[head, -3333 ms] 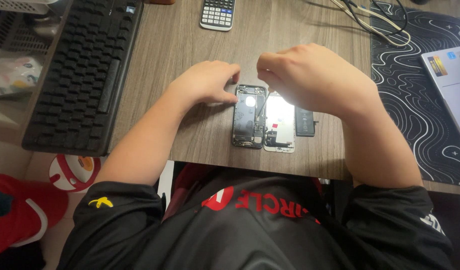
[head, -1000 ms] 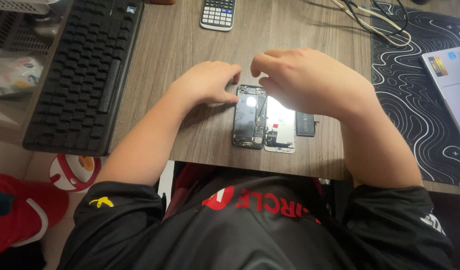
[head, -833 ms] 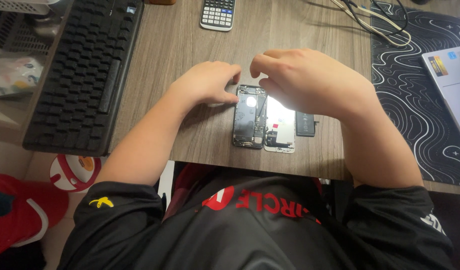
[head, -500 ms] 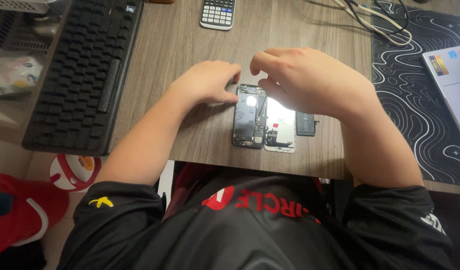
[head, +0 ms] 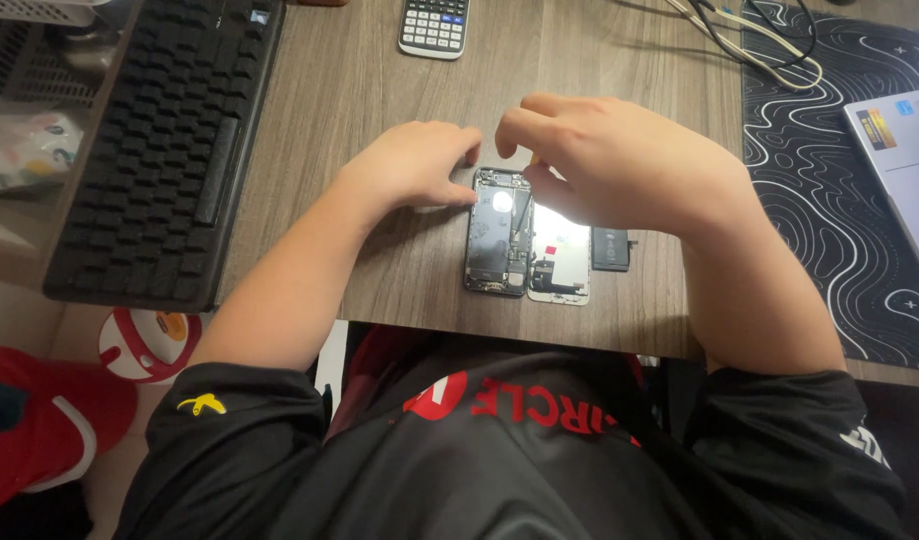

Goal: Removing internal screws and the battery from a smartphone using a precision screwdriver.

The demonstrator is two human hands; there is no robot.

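Observation:
An opened smartphone body (head: 496, 240) lies on the wooden desk (head: 379, 80) near its front edge, its insides showing. Its detached screen panel (head: 561, 262) lies beside it on the right, with a small black battery (head: 610, 248) further right. My left hand (head: 411, 165) rests on the desk, fingertips touching the phone body's upper left edge. My right hand (head: 619, 160) hovers over the top of the phone and the screen panel, fingers curled and pinched together near the phone's top. What the fingertips pinch is hidden.
A black keyboard (head: 169, 140) lies at the left, a calculator (head: 434, 25) at the back. A black patterned mat (head: 829, 170) with a laptop corner (head: 904, 150) and cables (head: 749, 30) is at the right. Red and white items (head: 139, 340) sit on the floor.
My right hand has shifted slightly left and its fingers have drawn closer over the top of the phone. The left hand and the parts have stayed put.

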